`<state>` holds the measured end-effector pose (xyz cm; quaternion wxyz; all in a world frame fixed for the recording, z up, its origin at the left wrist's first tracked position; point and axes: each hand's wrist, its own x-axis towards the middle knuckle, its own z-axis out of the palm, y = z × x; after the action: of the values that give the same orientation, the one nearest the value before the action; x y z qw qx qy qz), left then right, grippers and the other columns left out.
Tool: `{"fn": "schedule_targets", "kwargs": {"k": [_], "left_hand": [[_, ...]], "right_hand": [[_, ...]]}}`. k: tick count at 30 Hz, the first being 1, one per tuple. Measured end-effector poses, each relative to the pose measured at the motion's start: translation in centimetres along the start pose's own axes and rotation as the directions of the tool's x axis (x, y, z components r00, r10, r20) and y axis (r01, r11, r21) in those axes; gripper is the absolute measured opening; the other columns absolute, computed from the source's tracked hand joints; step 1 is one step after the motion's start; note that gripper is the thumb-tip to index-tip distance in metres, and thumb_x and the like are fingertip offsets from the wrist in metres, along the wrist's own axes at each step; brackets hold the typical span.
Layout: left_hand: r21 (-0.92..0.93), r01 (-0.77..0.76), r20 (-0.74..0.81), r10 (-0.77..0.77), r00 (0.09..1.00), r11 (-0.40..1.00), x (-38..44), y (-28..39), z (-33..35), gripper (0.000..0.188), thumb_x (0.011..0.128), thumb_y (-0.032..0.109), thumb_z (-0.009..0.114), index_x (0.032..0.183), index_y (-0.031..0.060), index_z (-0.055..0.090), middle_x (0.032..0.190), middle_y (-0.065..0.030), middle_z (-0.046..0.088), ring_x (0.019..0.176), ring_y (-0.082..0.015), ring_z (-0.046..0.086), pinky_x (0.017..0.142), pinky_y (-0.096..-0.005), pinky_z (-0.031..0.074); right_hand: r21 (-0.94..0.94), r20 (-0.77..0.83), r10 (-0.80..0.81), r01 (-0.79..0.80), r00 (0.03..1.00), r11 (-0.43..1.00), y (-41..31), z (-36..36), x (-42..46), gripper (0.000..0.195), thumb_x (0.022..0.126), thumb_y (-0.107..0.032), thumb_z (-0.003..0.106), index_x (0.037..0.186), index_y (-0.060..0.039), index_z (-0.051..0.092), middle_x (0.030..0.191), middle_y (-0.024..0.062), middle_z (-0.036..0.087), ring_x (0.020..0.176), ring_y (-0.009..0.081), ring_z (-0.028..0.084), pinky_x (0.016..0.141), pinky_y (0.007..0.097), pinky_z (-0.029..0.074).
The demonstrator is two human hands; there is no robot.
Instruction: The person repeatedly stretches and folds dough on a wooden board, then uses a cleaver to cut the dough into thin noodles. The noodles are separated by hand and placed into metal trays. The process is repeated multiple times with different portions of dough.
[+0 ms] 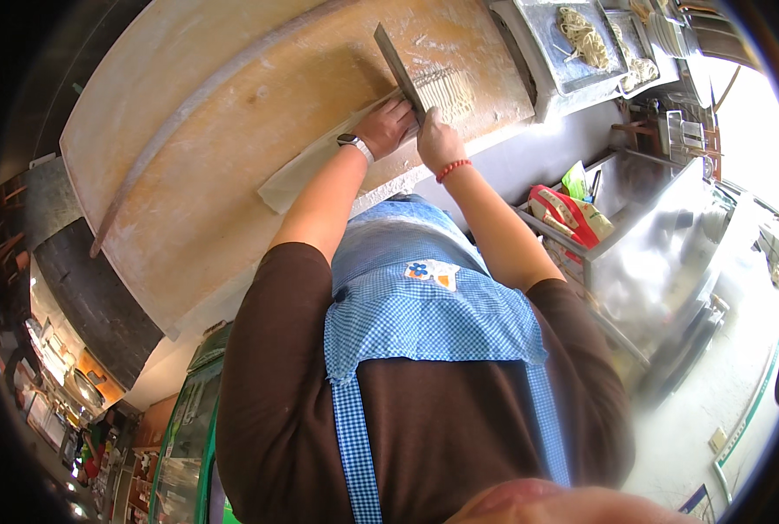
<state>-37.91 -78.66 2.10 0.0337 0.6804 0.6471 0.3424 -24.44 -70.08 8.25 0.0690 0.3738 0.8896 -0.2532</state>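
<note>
My right hand (439,139) is closed on the handle end of a large cleaver (399,71), whose blade stands upright across a folded sheet of dough (327,156). On the blade's left side, my left hand (386,126) lies on the dough with its fingertips close to the blade. Cut noodle strands (447,93) lie side by side right of the blade. All this rests on a floured wooden board (258,98). The handle is hidden in my right hand.
A long wooden rolling pin (166,131) lies across the board's far part. At the upper right, metal trays (560,78) hold piles of noodles (584,40). A red and white bag (569,213) lies in a metal-framed unit to the right. A person stands far off at the lower left.
</note>
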Motion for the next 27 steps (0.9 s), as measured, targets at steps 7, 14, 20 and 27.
{"fn": "schedule_targets", "kwargs": {"k": [7,14,20,27], "left_hand": [[0.116,0.015,0.039,-0.019,0.999,0.993,-0.7,-0.2,-0.2,0.031,0.082,0.013,0.063,0.112,0.0059,0.061,0.116,-0.0128,0.058,0.111,-0.0307,0.054,0.096,-0.0394,0.046],[-0.002,0.043,0.026,-0.043,0.999,0.999,-0.2,0.5,-1.1,0.026,0.08,0.014,0.065,0.105,0.0057,0.063,0.113,-0.0121,0.06,0.108,-0.0294,0.056,0.094,-0.0379,0.047],[0.133,0.014,0.002,-0.015,1.0,0.991,-0.9,0.2,-0.8,0.024,0.081,0.014,0.065,0.103,0.0061,0.063,0.108,-0.012,0.06,0.104,-0.0303,0.056,0.091,-0.0389,0.048],[0.02,0.002,-0.013,-0.001,1.0,1.0,-0.6,0.1,-0.8,0.025,0.082,0.016,0.062,0.105,0.0068,0.062,0.111,-0.0099,0.058,0.106,-0.0286,0.054,0.092,-0.0381,0.047]], "right_hand": [[-0.019,0.078,-0.046,0.047,0.996,0.999,1.4,-2.4,-6.1,0.031,0.091,-0.014,0.044,0.111,0.0097,0.038,0.067,0.03,0.061,0.065,0.0445,0.064,0.057,0.0521,0.051],[0.075,0.002,0.0,0.0,1.0,0.997,-0.5,-0.6,-0.5,0.019,0.089,-0.008,0.042,0.102,0.006,0.04,0.073,0.0328,0.061,0.072,0.0473,0.064,0.062,0.054,0.05],[0.057,0.072,-0.038,0.034,0.997,0.998,0.2,-3.3,-5.7,0.023,0.09,-0.01,0.044,0.107,0.0035,0.037,0.071,0.0321,0.061,0.07,0.0477,0.063,0.061,0.0557,0.049],[0.084,-0.024,0.03,-0.028,0.999,0.996,-0.7,0.6,-0.1,0.019,0.09,-0.01,0.043,0.102,0.0041,0.04,0.073,0.0323,0.062,0.071,0.0476,0.063,0.063,0.054,0.051]]}}
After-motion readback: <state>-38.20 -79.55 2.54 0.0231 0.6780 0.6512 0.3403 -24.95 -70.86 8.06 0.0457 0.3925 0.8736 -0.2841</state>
